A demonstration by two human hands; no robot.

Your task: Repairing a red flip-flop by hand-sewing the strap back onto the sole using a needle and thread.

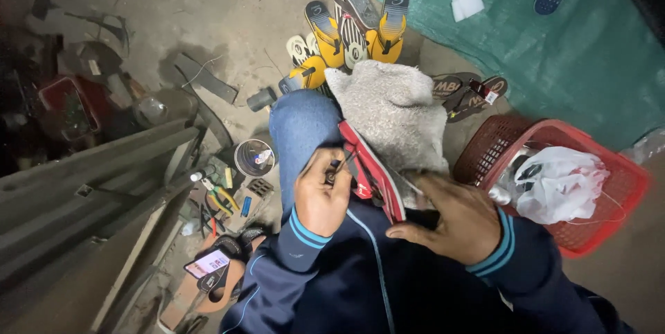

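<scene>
Head view, centre frame: red sandal (370, 171) on edge across knee, over grey towel (391, 109). Left hand (322, 199) just left of it, fingers curled, pinching small dark tool or strap end, blurred, cannot tell which. Right hand (460, 220) lower right, fingers pressed together against sole edge. Sandal looks light, rubbery, bendy; firmest hold likely along sole edge. Red basket (609, 216) right, with white bag (561, 182). Yellow sandals (357, 29) top centre. Pliers (222, 202) lower left.
</scene>
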